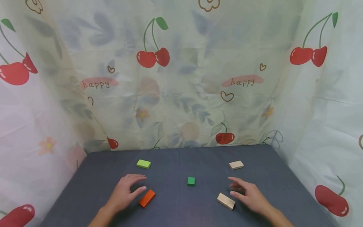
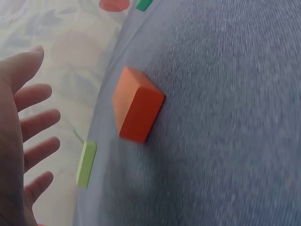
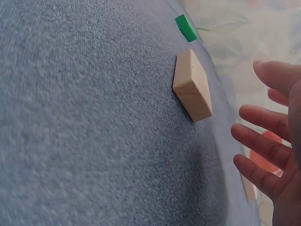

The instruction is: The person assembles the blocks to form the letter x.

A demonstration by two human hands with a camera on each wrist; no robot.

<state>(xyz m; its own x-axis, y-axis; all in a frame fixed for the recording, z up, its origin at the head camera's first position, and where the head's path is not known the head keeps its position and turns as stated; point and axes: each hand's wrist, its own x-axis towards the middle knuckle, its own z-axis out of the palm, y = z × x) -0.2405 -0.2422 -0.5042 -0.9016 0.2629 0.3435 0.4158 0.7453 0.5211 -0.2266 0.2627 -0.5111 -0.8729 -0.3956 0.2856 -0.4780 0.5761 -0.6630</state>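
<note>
My left hand [image 1: 126, 192] hovers over the left of the table, fingers relaxed and apart, holding nothing. An orange block [image 1: 147, 199] lies just right of its thumb; the left wrist view shows this orange block [image 2: 139, 105] beyond the hand. On the right, my right hand [image 1: 249, 195] is likewise relaxed with nothing between thumb and fingers. Beside its thumb lies a plain wooden block [image 1: 226, 201], a slim cuboid that the right wrist view also shows as a wooden block [image 3: 192, 87]. A small green block [image 1: 191, 181] sits between the hands, farther back.
A lime-green block [image 1: 143, 164] lies at the back left of the dark cloth-covered table [image 1: 181, 211]. Another pale wooden block [image 1: 236, 165] lies at the back right. A cherry-printed curtain [image 1: 181, 94] encloses the back and both sides.
</note>
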